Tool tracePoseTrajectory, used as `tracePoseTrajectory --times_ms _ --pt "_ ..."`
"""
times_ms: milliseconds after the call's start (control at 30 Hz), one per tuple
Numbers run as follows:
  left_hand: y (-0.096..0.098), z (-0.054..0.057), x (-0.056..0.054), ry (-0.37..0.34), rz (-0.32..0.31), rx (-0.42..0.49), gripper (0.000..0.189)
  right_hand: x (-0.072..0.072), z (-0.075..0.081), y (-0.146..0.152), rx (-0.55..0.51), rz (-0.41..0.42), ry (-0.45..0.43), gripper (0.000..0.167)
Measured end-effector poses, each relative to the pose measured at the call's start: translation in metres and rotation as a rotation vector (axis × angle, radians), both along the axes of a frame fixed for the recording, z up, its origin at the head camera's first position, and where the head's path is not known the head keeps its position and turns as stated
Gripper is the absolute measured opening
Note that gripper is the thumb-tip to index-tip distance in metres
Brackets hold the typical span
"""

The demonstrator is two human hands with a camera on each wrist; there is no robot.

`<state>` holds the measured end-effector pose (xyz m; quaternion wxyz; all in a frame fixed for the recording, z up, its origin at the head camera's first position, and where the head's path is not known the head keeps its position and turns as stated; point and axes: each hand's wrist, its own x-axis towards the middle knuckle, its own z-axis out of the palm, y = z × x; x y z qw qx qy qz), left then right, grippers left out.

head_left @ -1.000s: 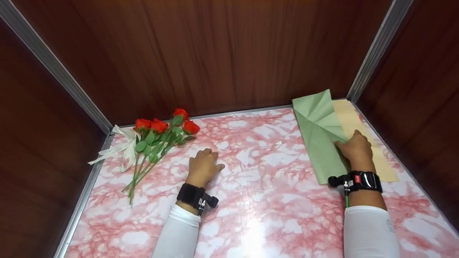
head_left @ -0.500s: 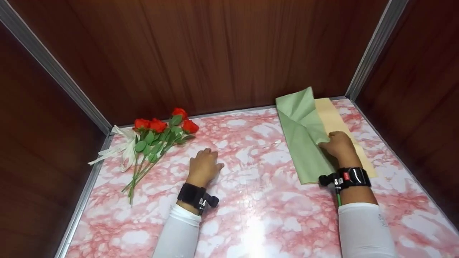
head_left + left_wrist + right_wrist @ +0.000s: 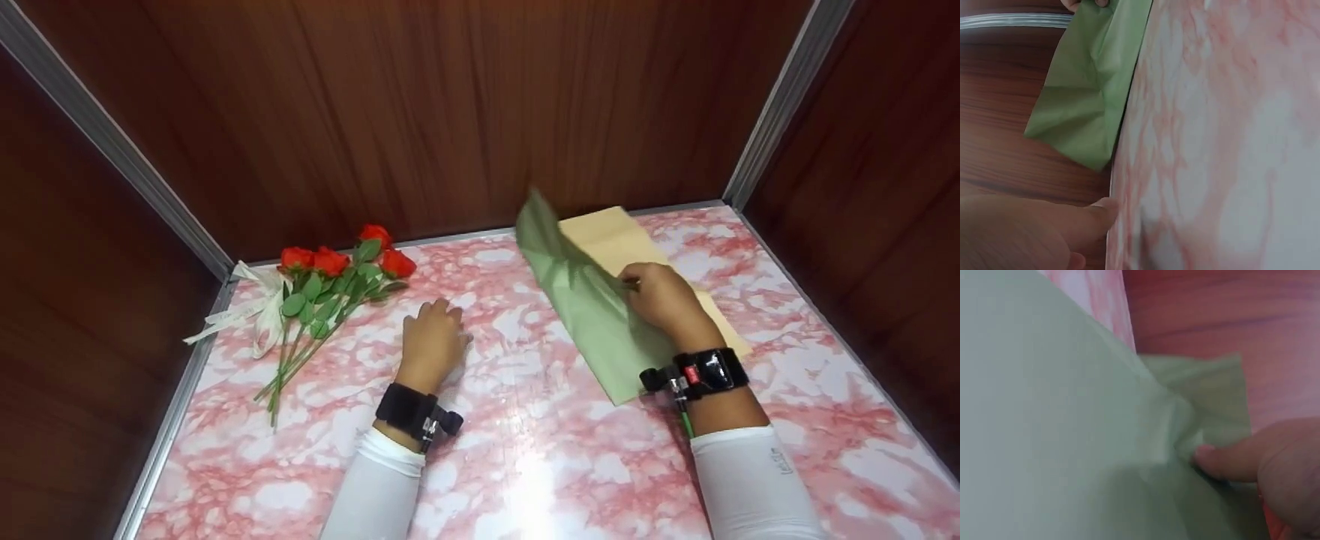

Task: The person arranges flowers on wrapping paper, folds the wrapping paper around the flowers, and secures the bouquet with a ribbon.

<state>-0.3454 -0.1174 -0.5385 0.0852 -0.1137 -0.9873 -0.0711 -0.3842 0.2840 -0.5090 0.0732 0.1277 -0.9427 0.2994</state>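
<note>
A creased sheet of green wrapping paper [image 3: 577, 300] slants up from the table, its far corner raised near the back wall. My right hand [image 3: 664, 300] pinches its right edge between thumb and fingers; in the right wrist view the thumb [image 3: 1224, 461] presses into the crumpled green paper. Beneath and to the right lies a cream-yellow paper sheet [image 3: 607, 236], partly hidden by the green one and the hand. My left hand [image 3: 433, 341] rests low over the table, fingers relaxed, holding nothing, between the roses and the papers.
Several red roses [image 3: 330, 261] with green stems lie at the left, beside a white ribbon [image 3: 262, 315]. The pink-and-white marbled table [image 3: 525, 450] is walled by dark wood panels [image 3: 465, 112] at the back and sides, with metal corner trim [image 3: 772, 112].
My right hand has moved left, drawing the green and cream papers with it; the green sheet has tilted and lifted. My left hand has turned slightly. The roses and ribbon stay put.
</note>
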Motion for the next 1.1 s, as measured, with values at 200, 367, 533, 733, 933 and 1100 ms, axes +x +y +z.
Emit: tracePoseTrajectory --times_ms 200,367,533,733,933,1100 --pt "0.016 0.026 0.009 0.23 -0.109 0.081 0.047 0.014 0.017 -0.023 0.09 0.154 0.015 0.024" --pt "0.025 0.038 0.021 0.398 -0.189 0.024 0.053 0.025 0.031 -0.037 0.127 0.212 0.033 0.018" --pt "0.031 0.043 0.028 0.446 -0.231 -0.036 0.059 0.034 0.042 -0.049 0.183 0.274 0.145 0.024" --pt "0.035 0.048 0.034 0.489 -0.353 0.004 0.02 0.041 0.051 -0.055 0.206 0.312 0.215 0.02" --pt "0.027 0.055 0.036 0.51 -0.322 0.141 0.008 0.041 0.057 -0.044 0.158 0.235 0.116 0.031" --pt "0.009 0.068 0.036 0.451 -0.235 0.274 0.011 0.038 0.064 -0.022 0.032 0.132 0.014 0.063"
